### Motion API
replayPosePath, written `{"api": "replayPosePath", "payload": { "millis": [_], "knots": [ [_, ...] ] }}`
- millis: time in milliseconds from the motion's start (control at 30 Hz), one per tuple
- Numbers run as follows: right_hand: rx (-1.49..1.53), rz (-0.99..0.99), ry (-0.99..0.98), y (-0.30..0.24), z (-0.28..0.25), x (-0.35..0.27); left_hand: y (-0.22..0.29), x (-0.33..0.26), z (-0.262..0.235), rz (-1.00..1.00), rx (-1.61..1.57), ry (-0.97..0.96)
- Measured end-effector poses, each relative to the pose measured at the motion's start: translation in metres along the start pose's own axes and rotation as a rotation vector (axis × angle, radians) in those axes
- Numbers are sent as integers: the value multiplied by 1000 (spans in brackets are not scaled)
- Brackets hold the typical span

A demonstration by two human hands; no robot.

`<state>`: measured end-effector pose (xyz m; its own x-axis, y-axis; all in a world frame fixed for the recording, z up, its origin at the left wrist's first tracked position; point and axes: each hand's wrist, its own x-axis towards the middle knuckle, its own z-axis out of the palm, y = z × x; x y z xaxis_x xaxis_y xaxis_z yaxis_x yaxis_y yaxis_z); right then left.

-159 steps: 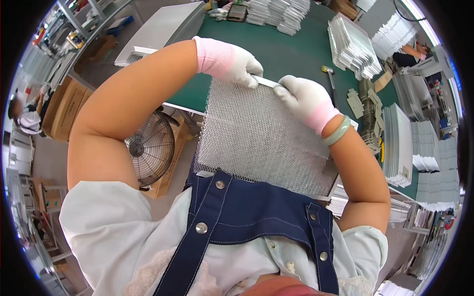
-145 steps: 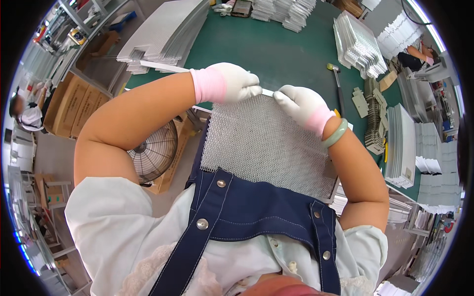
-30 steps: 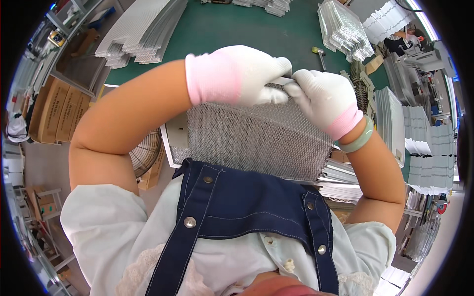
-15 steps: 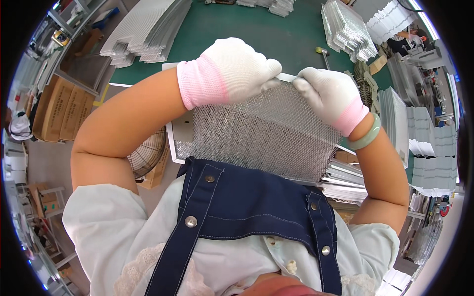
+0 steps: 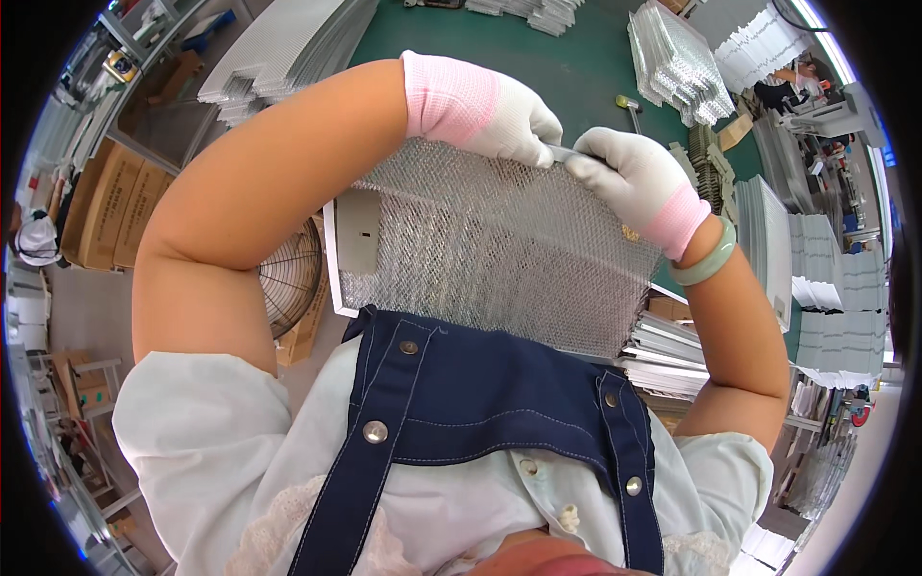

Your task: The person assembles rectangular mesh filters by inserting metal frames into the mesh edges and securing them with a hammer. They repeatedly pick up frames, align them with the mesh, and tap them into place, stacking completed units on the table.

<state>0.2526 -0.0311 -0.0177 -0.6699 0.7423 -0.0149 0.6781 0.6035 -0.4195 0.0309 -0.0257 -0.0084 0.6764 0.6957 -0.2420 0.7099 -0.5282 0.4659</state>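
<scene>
A rectangular silver mesh panel with a thin metal frame stands tilted against my chest, above my blue apron bib. Both hands wear white gloves with pink cuffs. My left hand grips the panel's top edge near the middle. My right hand grips the same top edge just to the right, fingers pinching the metal strip between the two hands. A green bangle sits on my right wrist.
A green work table lies beyond the panel. Stacks of mesh panels are at the upper left, more stacks at the upper right and white stacks at the right. A wire fan guard and cardboard boxes are at the left.
The panel has been lifted closer to my chest and turned. Both hands have moved together along its top edge and now sit side by side.
</scene>
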Motion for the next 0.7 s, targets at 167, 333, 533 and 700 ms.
{"api": "replayPosePath", "payload": {
  "millis": [167,333,533,700],
  "knots": [
    [-238,-37,79,3,5,-5,-5,-6,14,61,67,122],
    [-382,-112,194,16,25,-5,-8,-4,38,53,346,253],
    [-200,-251,564,50,21,1,-51,15,32,18,-90,162],
    [83,282,571,121,6,-39,-68,34,43,-143,-260,-21]
  ]
}}
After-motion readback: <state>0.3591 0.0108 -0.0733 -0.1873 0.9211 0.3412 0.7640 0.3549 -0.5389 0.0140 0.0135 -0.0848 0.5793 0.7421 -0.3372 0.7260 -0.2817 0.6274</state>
